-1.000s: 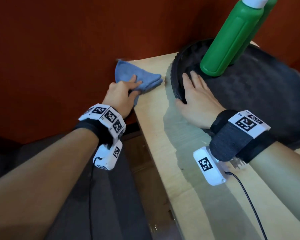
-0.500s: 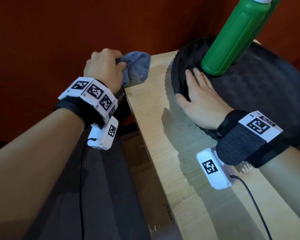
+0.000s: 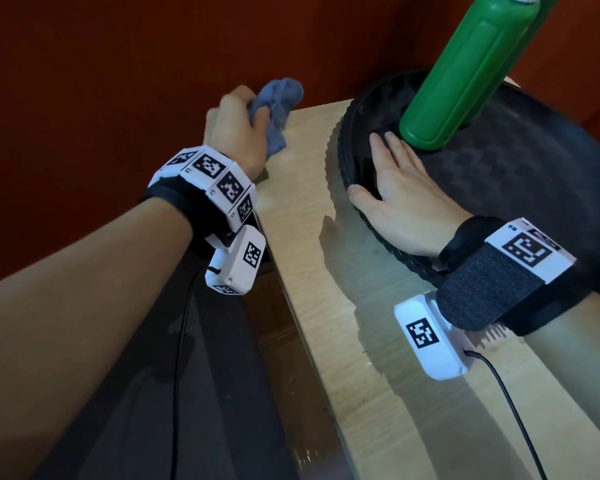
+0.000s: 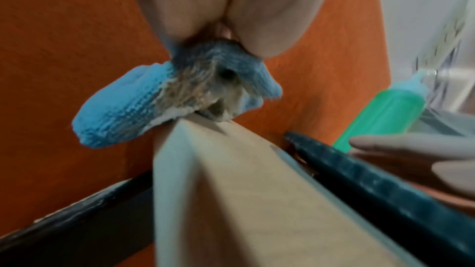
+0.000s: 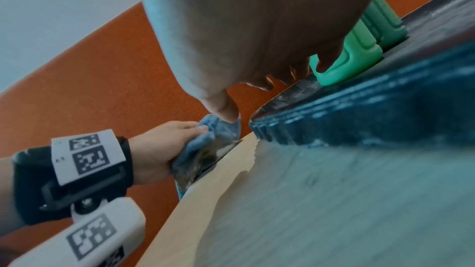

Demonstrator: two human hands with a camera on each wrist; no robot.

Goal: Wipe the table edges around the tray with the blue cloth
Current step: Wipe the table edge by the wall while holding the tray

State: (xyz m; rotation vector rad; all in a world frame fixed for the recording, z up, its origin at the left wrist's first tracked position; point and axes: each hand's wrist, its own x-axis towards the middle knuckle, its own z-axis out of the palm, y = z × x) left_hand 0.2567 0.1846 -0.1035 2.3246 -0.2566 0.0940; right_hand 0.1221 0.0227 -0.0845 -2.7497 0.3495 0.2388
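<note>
My left hand (image 3: 238,128) grips the bunched blue cloth (image 3: 278,109) at the far left corner of the wooden table (image 3: 302,209). In the left wrist view the blue cloth (image 4: 144,107) shows a soiled brown patch and touches the table corner (image 4: 185,123). In the right wrist view the blue cloth (image 5: 205,149) hangs against the table's side edge. My right hand (image 3: 400,199) lies flat with straight fingers on the rim and floor of the round black tray (image 3: 534,174), which stands on the table to the right.
Two green bottles (image 3: 465,64) stand upright in the tray just beyond my right fingertips. A red-brown wall (image 3: 118,64) runs close behind the table's far edge. Left of the table the floor (image 3: 201,375) drops away dark. A black cable (image 3: 510,403) trails over the near tabletop.
My left hand has gathered the flat cloth into a bunch, lifted it off the tabletop and carried it left to the table's corner edge. The right hand has stayed on the tray.
</note>
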